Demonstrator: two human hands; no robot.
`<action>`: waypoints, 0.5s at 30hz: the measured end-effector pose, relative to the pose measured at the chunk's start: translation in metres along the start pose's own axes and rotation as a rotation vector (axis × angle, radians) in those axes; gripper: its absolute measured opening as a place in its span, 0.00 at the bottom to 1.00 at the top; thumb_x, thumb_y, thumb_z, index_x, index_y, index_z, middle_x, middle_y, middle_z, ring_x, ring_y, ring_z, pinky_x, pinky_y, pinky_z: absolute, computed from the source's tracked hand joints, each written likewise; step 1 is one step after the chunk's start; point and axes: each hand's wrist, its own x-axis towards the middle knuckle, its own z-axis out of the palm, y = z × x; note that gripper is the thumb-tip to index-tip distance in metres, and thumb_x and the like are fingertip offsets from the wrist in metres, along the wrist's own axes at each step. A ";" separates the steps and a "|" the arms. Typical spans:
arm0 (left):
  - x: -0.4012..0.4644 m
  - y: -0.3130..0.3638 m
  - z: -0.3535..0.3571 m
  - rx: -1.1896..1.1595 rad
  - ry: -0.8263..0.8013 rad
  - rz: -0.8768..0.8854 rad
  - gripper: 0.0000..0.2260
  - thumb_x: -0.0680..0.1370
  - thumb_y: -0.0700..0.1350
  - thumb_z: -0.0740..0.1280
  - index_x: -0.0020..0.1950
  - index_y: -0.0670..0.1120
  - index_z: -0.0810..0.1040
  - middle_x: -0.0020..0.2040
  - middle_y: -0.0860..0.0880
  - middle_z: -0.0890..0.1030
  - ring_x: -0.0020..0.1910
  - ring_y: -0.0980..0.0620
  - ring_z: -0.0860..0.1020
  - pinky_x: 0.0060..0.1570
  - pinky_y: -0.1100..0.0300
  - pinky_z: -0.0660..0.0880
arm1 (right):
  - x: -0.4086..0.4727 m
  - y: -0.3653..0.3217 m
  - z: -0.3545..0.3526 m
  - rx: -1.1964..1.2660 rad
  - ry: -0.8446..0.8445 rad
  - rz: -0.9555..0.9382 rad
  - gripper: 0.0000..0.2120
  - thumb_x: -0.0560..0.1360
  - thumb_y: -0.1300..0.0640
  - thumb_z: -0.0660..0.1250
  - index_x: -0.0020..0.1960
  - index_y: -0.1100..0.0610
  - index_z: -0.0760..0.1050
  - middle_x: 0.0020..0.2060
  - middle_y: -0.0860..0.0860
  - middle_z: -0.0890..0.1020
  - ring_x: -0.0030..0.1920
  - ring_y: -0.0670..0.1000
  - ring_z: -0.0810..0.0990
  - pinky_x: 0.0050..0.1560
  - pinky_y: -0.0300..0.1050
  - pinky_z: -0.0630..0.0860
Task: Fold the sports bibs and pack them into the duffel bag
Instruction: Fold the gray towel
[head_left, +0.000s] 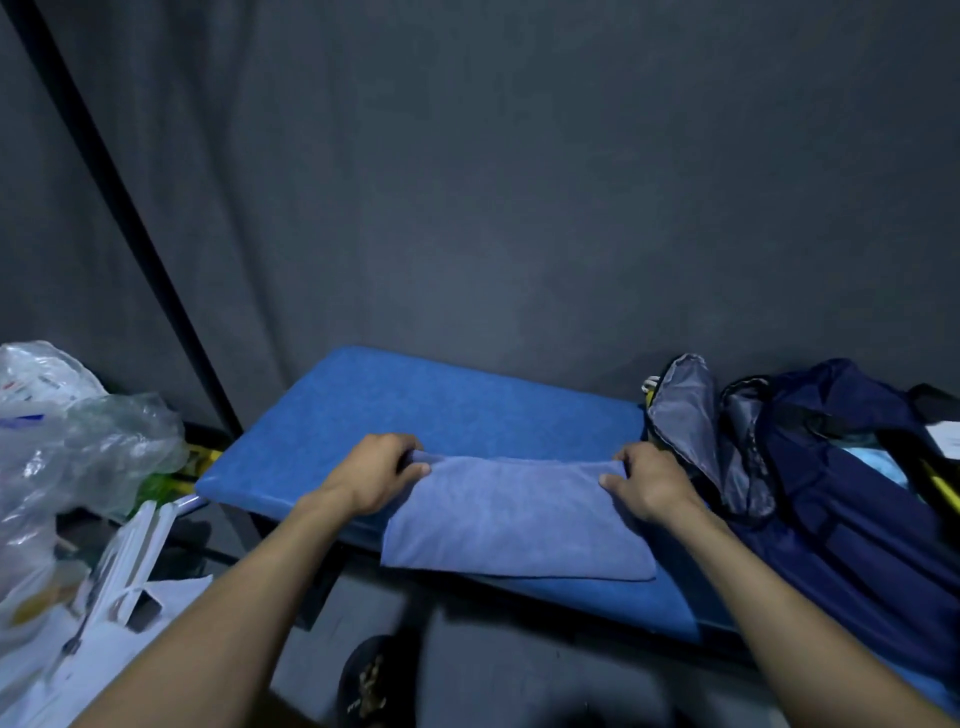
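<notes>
- Leftmost, crumpled clear plastic bags sit heaped at the edge of the view, with white papers and packaging lying below them.
- Behind them a dark pole slants up across the grey curtain backdrop.
- The left hand grips the far left corner of the bib, thumb on top of the cloth and fingers curled round its edge.
- The bib, a pale blue-grey cloth, lies flat as a folded rectangle on the blue padded bench, its near edge reaching the bench's front edge.
- Below the bench, a dark cap-like object lies on the floor; what it is cannot be told for sure.
- The right hand pinches the far right corner of the bib, thumb pressed on top and fingers tucked around the edge.
- Just beside the right hand, the navy duffel bag rests on the bench's right end, unzipped, its grey lining turned outward.
- A white tag and a yellow strip show at the bag's far right side.
</notes>
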 end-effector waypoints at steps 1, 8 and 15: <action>0.001 -0.003 -0.001 -0.012 0.026 -0.020 0.09 0.81 0.49 0.68 0.52 0.44 0.81 0.46 0.47 0.83 0.48 0.46 0.80 0.42 0.57 0.68 | 0.002 0.000 -0.002 -0.055 -0.013 0.013 0.12 0.75 0.47 0.72 0.51 0.53 0.75 0.50 0.53 0.81 0.52 0.57 0.80 0.48 0.46 0.72; -0.010 -0.015 -0.027 -0.645 -0.214 -0.322 0.09 0.82 0.44 0.67 0.47 0.39 0.77 0.33 0.48 0.79 0.32 0.52 0.78 0.32 0.59 0.77 | 0.046 -0.047 -0.041 -0.006 0.050 -0.062 0.08 0.72 0.52 0.75 0.42 0.53 0.76 0.46 0.55 0.84 0.50 0.57 0.83 0.47 0.44 0.75; -0.026 0.028 -0.026 -0.773 -0.633 -0.422 0.08 0.83 0.44 0.65 0.47 0.42 0.77 0.43 0.42 0.85 0.34 0.49 0.83 0.29 0.60 0.78 | 0.035 -0.111 -0.030 0.176 0.196 -0.463 0.19 0.77 0.56 0.71 0.67 0.58 0.77 0.61 0.57 0.81 0.60 0.58 0.80 0.63 0.48 0.74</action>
